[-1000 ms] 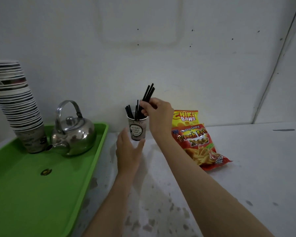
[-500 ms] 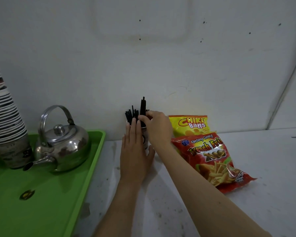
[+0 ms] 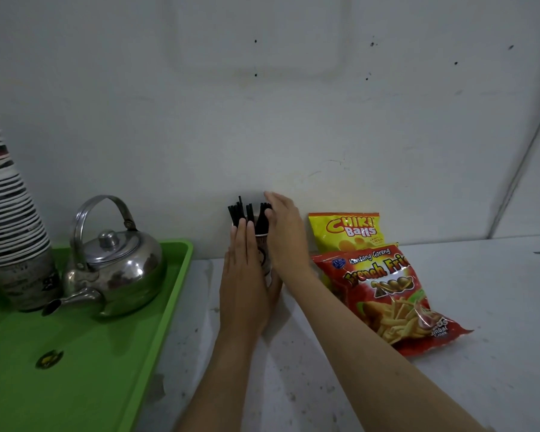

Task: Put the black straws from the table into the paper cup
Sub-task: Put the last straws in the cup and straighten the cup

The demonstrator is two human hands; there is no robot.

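1. Black straws [image 3: 249, 213] stand upright in the paper cup [image 3: 262, 255], against the wall [image 3: 262, 120].
2. Left hand [image 3: 242, 285] and right hand [image 3: 286, 235] flank the cup, straight fingers [image 3: 240, 241] touching its sides.
3. Glossy snack bags [image 3: 387, 294] lie just right of the cup; speckled desk [image 3: 325, 385] is open in front.

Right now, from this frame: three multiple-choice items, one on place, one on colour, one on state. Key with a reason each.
1. The kettle stands:
A. on the green tray
B. on the bare table
C. on the cup stack

2. The front snack bag is mainly:
A. blue
B. red
C. white

3. The black straws are:
A. flat on the table
B. scattered on the tray
C. upright in the paper cup

Key:
1 A, its base rests on the tray's green floor.
2 B, red packaging surrounds the fries picture.
3 C, their tips stick up above the cup's rim.
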